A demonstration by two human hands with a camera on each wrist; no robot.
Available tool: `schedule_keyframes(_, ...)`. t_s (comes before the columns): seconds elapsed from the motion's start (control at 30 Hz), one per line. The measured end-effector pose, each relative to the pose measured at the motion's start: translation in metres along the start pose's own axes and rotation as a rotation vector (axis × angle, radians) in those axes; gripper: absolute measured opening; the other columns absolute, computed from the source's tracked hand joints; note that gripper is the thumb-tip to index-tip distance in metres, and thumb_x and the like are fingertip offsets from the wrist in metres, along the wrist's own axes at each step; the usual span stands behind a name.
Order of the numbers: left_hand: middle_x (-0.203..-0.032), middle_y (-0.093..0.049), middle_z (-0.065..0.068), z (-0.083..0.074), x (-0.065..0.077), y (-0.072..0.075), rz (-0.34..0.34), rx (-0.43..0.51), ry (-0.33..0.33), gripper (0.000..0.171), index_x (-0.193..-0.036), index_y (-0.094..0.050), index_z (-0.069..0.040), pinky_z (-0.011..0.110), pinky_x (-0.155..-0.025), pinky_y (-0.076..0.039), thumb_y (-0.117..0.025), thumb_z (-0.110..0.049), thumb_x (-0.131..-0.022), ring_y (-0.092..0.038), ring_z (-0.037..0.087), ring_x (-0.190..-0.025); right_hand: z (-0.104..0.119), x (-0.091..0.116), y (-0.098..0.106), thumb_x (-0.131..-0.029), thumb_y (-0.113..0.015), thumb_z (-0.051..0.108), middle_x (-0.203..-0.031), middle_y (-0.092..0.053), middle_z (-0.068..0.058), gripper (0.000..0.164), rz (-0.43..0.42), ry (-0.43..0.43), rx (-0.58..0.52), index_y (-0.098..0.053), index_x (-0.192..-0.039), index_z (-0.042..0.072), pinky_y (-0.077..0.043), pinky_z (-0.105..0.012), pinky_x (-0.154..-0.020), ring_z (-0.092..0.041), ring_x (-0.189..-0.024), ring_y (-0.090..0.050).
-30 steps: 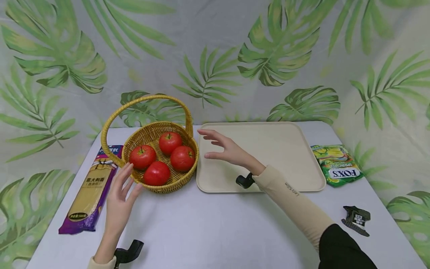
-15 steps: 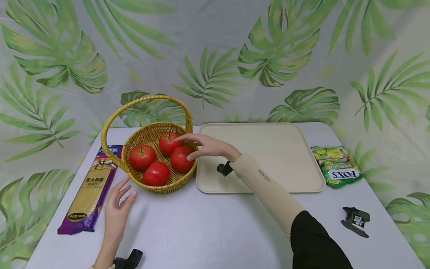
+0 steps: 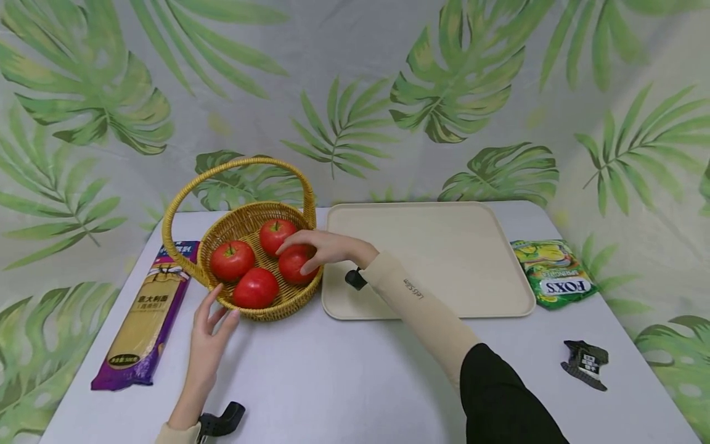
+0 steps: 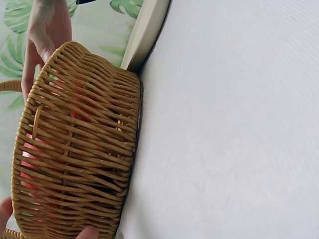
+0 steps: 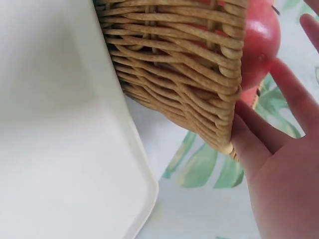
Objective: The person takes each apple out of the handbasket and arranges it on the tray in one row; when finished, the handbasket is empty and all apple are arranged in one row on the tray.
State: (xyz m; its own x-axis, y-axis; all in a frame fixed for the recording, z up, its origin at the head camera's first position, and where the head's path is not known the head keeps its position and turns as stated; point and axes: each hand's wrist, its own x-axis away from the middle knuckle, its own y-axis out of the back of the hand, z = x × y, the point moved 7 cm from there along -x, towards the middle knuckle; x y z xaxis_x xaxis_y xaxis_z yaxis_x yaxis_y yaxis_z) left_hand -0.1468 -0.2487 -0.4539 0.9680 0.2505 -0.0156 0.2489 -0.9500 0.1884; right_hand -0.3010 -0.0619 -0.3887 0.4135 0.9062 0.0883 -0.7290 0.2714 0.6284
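A woven basket (image 3: 277, 313) with a tall handle holds several red tomatoes (image 3: 233, 261). In the head view my right hand (image 3: 331, 248) reaches over the basket's right rim, thumb and fingers bent round the rightmost tomato (image 3: 294, 264). Seen from the right wrist, some of that hand's fingertips are hidden behind the rim, and one meets a tomato (image 5: 260, 47). My left hand (image 3: 208, 345) is at the basket's near left edge, fingers spread. Its thumb tip (image 4: 88, 233) lies against the woven wall (image 4: 75, 149) in the left wrist view.
A beige tray (image 3: 421, 259) lies right of the basket, under my right forearm. A purple spaghetti pack (image 3: 146, 308) is at the left. Toward the right are a green FOX'S bag (image 3: 554, 273) and a small black packet (image 3: 585, 364). A leaf-patterned cloth (image 3: 355, 92) rises behind.
My right hand has moved left from over the tray, into the basket and onto a tomato. My left hand drew back slightly, then came in to the basket's near edge.
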Motion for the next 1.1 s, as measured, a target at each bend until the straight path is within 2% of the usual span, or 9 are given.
schedule_keyframes(0.13, -0.157, -0.009, 0.005, 0.004, -0.003, -0.004, 0.009, 0.011, 0.023, 0.062, -0.152, -0.027, -0.018, 0.041, -0.099, -0.040, -0.056, -0.020, -0.098, -0.029, 0.036, -0.132, -0.001, -0.004, -0.005, -0.084, -0.065, 0.005, -0.143, -0.040, -0.006, 0.050, 0.026, -0.016, 0.081, -0.056, -0.133, 0.009, -0.033, -0.032, -0.103, -0.019, -0.132, -0.030)
schedule_keyframes(0.2, -0.158, -0.007, 0.005, 0.006, -0.005, -0.005, 0.010, 0.014, 0.023, 0.062, -0.152, -0.026, -0.018, 0.055, -0.101, -0.035, -0.056, -0.021, -0.098, -0.027, 0.037, -0.133, -0.002, -0.006, -0.007, -0.083, -0.065, 0.004, -0.145, -0.037, -0.008, 0.049, 0.041, -0.030, 0.139, -0.057, -0.131, 0.011, -0.032, -0.034, -0.103, -0.022, -0.134, -0.029)
schedule_keyframes(0.23, -0.158, -0.006, 0.005, 0.006, -0.005, -0.005, 0.008, 0.017, 0.021, 0.063, -0.152, -0.026, -0.018, 0.058, -0.101, -0.032, -0.057, -0.021, -0.098, -0.027, 0.038, -0.133, -0.002, -0.007, -0.008, -0.083, -0.065, 0.004, -0.146, -0.035, -0.008, 0.048, 0.047, -0.042, 0.172, -0.058, -0.130, 0.013, -0.031, -0.035, -0.104, -0.023, -0.134, -0.028)
schedule_keyframes(0.4, -0.157, -0.008, 0.006, 0.008, -0.008, -0.006, -0.003, 0.014, 0.017, 0.063, -0.152, -0.027, -0.018, 0.058, -0.102, -0.032, -0.058, -0.020, -0.097, -0.028, 0.037, -0.132, -0.004, -0.011, -0.013, -0.083, -0.067, 0.005, -0.148, -0.029, -0.009, 0.047, 0.048, -0.115, 0.322, -0.060, -0.127, 0.020, -0.031, -0.039, -0.104, -0.030, -0.133, -0.028)
schedule_keyframes(0.5, -0.157, -0.008, 0.007, 0.007, -0.008, -0.008, -0.004, 0.014, 0.019, 0.063, -0.152, -0.027, -0.018, 0.059, -0.102, -0.032, -0.058, -0.020, -0.097, -0.027, 0.039, -0.133, -0.003, -0.012, -0.015, -0.083, -0.068, 0.005, -0.146, -0.031, -0.008, 0.048, 0.030, -0.143, 0.382, -0.061, -0.127, 0.023, -0.028, -0.041, -0.105, -0.028, -0.132, -0.028)
schedule_keyframes(0.67, -0.156, -0.009, 0.008, 0.007, -0.007, -0.007, -0.008, 0.020, 0.015, 0.063, -0.151, -0.028, -0.017, 0.060, -0.102, -0.030, -0.059, -0.020, -0.096, -0.025, 0.040, -0.134, -0.001, -0.016, -0.017, -0.085, -0.070, 0.010, -0.139, -0.037, -0.010, 0.047, -0.007, -0.152, 0.421, -0.060, -0.128, 0.026, -0.011, -0.050, -0.111, -0.024, -0.133, -0.026)
schedule_keyframes(0.83, -0.157, -0.007, 0.007, 0.008, -0.007, -0.007, -0.004, 0.020, 0.013, 0.063, -0.151, -0.027, -0.018, 0.060, -0.102, -0.031, -0.059, -0.021, -0.096, -0.024, 0.040, -0.135, -0.002, -0.017, -0.017, -0.084, -0.073, 0.017, -0.134, -0.040, -0.015, 0.050, -0.063, -0.194, 0.389, -0.056, -0.130, 0.028, -0.009, -0.050, -0.112, -0.029, -0.129, -0.029)
schedule_keyframes(0.93, -0.157, -0.006, 0.007, 0.009, -0.007, -0.007, -0.004, 0.016, 0.013, 0.063, -0.151, -0.027, -0.018, 0.060, -0.102, -0.031, -0.059, -0.022, -0.097, -0.024, 0.039, -0.135, -0.003, -0.017, -0.018, -0.084, -0.073, 0.020, -0.133, -0.040, -0.014, 0.050, -0.088, -0.198, 0.373, -0.055, -0.130, 0.027, -0.021, -0.048, -0.109, -0.030, -0.123, -0.033)
schedule_keyframes(1.1, -0.157, -0.005, 0.006, 0.011, -0.008, -0.008, -0.003, 0.020, 0.009, 0.063, -0.151, -0.027, -0.019, 0.060, -0.101, -0.032, -0.059, -0.022, -0.096, -0.024, 0.038, -0.135, -0.002, -0.018, -0.022, -0.085, -0.071, 0.019, -0.136, -0.035, -0.012, 0.050, -0.092, -0.167, 0.332, -0.053, -0.131, 0.025, -0.040, -0.039, -0.097, -0.028, -0.118, -0.041)
